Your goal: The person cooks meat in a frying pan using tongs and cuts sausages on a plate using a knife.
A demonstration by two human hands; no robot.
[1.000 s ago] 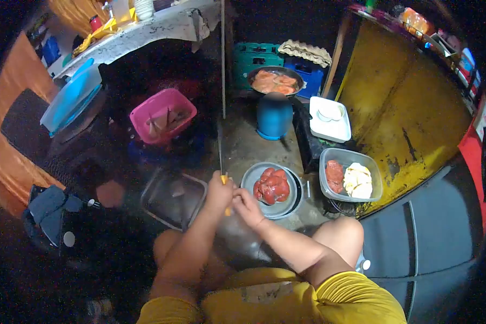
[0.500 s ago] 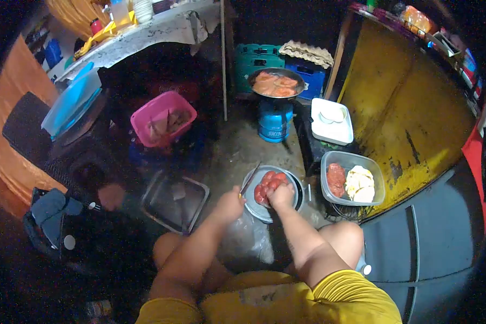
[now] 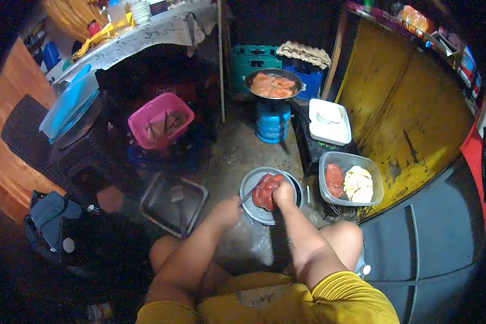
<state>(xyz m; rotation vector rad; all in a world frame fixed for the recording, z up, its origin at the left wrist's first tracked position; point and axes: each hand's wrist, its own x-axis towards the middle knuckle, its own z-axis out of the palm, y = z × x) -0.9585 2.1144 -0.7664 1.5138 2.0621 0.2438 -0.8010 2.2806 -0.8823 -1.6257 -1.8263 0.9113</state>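
A knife (image 3: 247, 197) is gripped in my left hand (image 3: 228, 213); its blade points up and right over the rim of a round grey metal basin (image 3: 248, 180). The tip lies at the near-left side of a cluster of plump, shiny red lumps that look like sausages (image 3: 265, 194). My right hand (image 3: 284, 195) is closed around the right side of this cluster, holding it over the basin. Fingers and palm of the right hand are partly hidden from above. Whether the blade touches the lumps I cannot tell.
A frying pan (image 3: 274, 93) with orange-red pieces sits on a blue gas cylinder (image 3: 272, 121). To the right stand a clear tub (image 3: 351, 201) with red and pale food and a white tray (image 3: 329, 132). A pink basin (image 3: 141, 128) and clear container (image 3: 199, 192) are at left.
My left hand has lowered and the knife has tilted from steep to flatter, toward the red lumps. My right hand has shifted slightly right and turned, lifting and bunching the lumps.
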